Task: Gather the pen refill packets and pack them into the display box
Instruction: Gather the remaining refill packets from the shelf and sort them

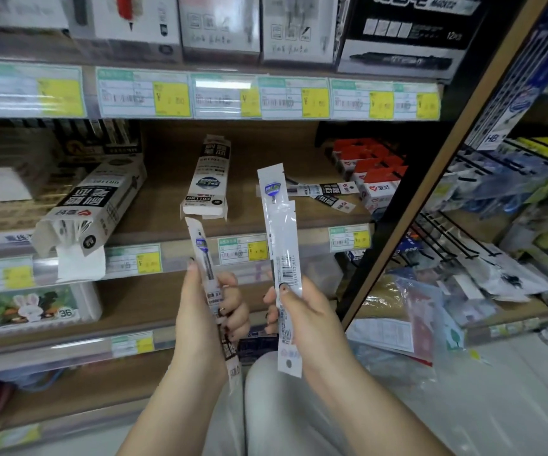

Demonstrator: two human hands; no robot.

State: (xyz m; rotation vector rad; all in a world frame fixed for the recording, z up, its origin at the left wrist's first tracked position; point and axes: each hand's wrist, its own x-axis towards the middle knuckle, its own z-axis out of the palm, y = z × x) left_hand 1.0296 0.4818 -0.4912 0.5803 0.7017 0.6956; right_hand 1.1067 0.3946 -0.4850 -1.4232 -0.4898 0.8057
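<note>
room: stationery shop aisle; I'm low down facing wooden shelves (167, 192), with pale floor (496, 406) at lower right.
shelf edges: price tags (174, 97), white with a yellow patch, in a row along each edge.
display boxes: 2, both on the middle shelf. The centre box (207, 179) lies flat with one end toward me. The left box (101, 202) is tilted, its open end past the shelf edge, flap hanging, packets showing inside.
loose packets (328, 192): 2 I can count, flat on the same shelf, right of the centre box.
red-and-white boxes (374, 172): a cluster at the shelf's right end, too blurred to count.
left hand (207, 301): fingers curled round the left packet (204, 255), thumb along its side. 1 for sure; can't tell if more sit behind.
right hand (309, 317): thumb on front, fingers behind, pinching the right packets (279, 225). 2, overlapped, one higher, barcode facing me.
held packets: in the air before the shelf, apart from each other, outside both boxes.
wire hook rack (447, 238): right of the shelf upright.
rabbit box (29, 307): 1, lower shelf, left.
</note>
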